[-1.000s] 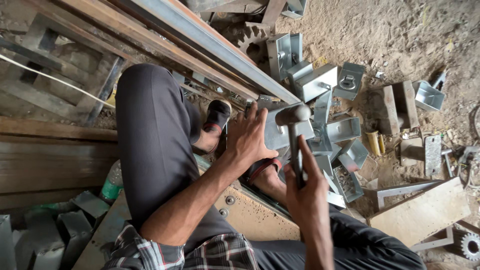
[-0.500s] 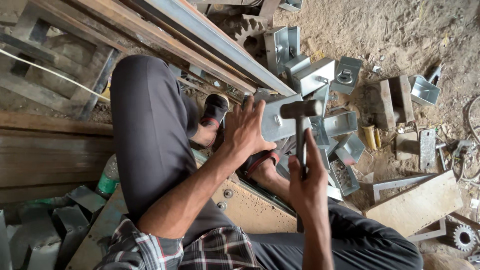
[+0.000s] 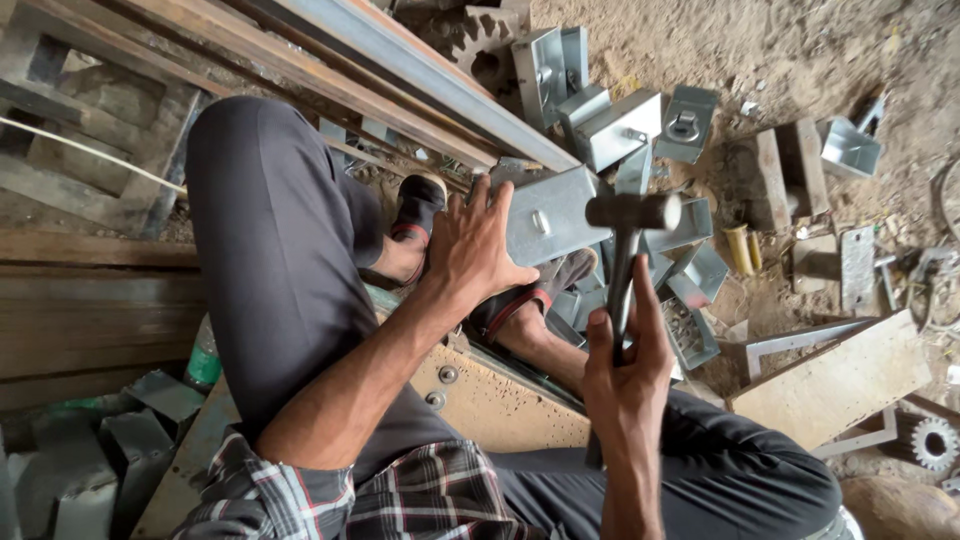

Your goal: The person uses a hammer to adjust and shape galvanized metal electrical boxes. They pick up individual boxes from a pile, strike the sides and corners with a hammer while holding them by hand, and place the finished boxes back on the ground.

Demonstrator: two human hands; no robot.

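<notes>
Nearby, open metal box (image 3: 688,332) with screws (image 3: 680,322).

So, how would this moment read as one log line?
left hand: steadies grey folded sheet-metal bracket | right hand: grips dark steel hammer

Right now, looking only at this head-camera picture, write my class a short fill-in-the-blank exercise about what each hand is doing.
1. The right hand holds a ____ by its handle.
2. The left hand presses on a folded grey ____ bracket.
3. The hammer head is raised ____ the bracket, not touching it.
4. A toothed ____ lies at the lower right on the dirt floor.

Missing words: hammer; metal; above; gear
</notes>
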